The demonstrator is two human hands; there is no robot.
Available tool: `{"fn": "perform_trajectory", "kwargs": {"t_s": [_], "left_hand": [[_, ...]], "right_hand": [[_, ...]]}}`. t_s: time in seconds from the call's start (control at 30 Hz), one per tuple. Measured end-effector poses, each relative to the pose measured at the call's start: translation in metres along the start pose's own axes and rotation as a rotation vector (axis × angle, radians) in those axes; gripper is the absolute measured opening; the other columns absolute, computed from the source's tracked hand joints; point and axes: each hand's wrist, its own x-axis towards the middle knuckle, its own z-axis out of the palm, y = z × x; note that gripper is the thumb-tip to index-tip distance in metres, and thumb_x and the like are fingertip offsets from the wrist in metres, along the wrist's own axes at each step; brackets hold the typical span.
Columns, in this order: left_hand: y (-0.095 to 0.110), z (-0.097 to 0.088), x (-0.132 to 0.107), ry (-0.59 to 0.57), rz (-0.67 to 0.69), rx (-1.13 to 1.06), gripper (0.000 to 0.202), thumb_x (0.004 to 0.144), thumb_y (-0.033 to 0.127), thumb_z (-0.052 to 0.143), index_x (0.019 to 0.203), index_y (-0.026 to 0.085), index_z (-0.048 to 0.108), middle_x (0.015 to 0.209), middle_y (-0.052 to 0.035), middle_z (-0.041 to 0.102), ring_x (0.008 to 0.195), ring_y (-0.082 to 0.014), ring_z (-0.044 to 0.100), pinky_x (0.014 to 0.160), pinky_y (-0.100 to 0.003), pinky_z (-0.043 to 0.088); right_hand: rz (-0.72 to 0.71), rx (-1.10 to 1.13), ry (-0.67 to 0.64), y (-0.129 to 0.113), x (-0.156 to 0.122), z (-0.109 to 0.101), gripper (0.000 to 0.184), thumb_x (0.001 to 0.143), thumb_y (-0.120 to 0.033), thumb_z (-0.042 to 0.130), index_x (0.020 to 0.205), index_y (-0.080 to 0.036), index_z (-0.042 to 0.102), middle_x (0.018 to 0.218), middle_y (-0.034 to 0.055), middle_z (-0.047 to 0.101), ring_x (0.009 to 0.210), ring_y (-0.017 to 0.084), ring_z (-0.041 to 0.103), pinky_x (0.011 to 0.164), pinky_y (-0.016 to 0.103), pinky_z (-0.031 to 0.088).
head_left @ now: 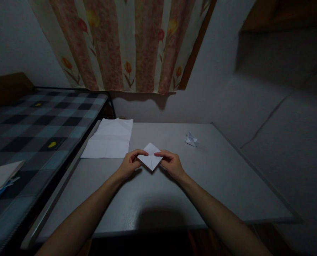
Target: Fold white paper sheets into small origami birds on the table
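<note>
A small white folded paper square (pixel 150 156) is held diamond-wise just above the grey table (pixel 217 177), near its middle. My left hand (pixel 130 164) pinches the paper's left corner between thumb and fingers. My right hand (pixel 170 163) pinches its right corner the same way. Both forearms reach in from the bottom of the view.
A larger creased white sheet (pixel 109 139) lies flat at the table's back left. A small folded paper figure (pixel 191 139) stands at the back right. A bed with a checked cover (pixel 41 124) adjoins the table's left side. A flowered curtain (pixel 126 42) hangs on the wall behind.
</note>
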Motion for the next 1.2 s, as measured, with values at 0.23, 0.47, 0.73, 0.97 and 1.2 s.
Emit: {"fn": "perform_trajectory", "kwargs": {"t_s": [0.23,0.47,0.73,0.97,1.2], "left_hand": [[0.001,0.002,0.0,-0.009,0.001,0.034,0.035,0.059,0.022,0.073,0.092,0.015,0.064,0.087,-0.004,0.066,0.075,-0.0162,0.062,0.068,-0.027,0.049],[0.0,0.008,0.0,0.129,0.03,0.143,0.023,0.066,0.035,0.071,0.07,0.016,0.06,0.065,0.0006,0.063,0.06,-0.0124,0.057,0.057,-0.023,0.044],[-0.001,0.009,0.0,0.104,0.039,0.191,0.032,0.075,0.034,0.065,0.101,0.015,0.062,0.075,-0.0025,0.07,0.068,-0.0156,0.064,0.063,-0.026,0.048],[-0.008,-0.002,0.002,0.043,0.372,0.6,0.01,0.076,0.017,0.063,0.076,0.023,0.072,0.094,-0.0051,0.07,0.095,-0.0217,0.06,0.091,-0.04,0.045],[-0.023,-0.006,0.005,-0.05,0.412,1.007,0.025,0.073,0.005,0.057,0.08,0.023,0.074,0.096,-0.0059,0.067,0.093,-0.0222,0.056,0.086,-0.041,0.046]], "right_hand": [[-0.001,-0.081,0.009,0.001,0.0,-0.002,0.016,0.065,-0.024,0.072,0.08,-0.023,0.075,0.083,0.0034,0.071,0.076,0.018,0.063,0.073,0.033,0.05],[0.077,-0.102,0.105,0.0,-0.002,0.004,0.014,0.068,-0.033,0.071,0.071,-0.019,0.067,0.066,0.0002,0.066,0.06,0.014,0.058,0.056,0.026,0.046],[0.064,-0.067,0.094,0.003,-0.002,0.005,0.03,0.071,-0.026,0.068,0.1,-0.021,0.067,0.076,0.0009,0.07,0.069,0.016,0.064,0.066,0.029,0.051],[-0.27,-0.404,0.057,0.011,0.001,-0.008,0.022,0.072,-0.009,0.06,0.073,-0.026,0.073,0.091,0.0036,0.073,0.094,0.022,0.064,0.091,0.042,0.047],[-0.175,-0.758,-0.079,0.023,0.002,-0.011,0.029,0.069,-0.002,0.06,0.075,-0.027,0.075,0.11,0.0045,0.07,0.108,0.023,0.06,0.097,0.046,0.043]]}}
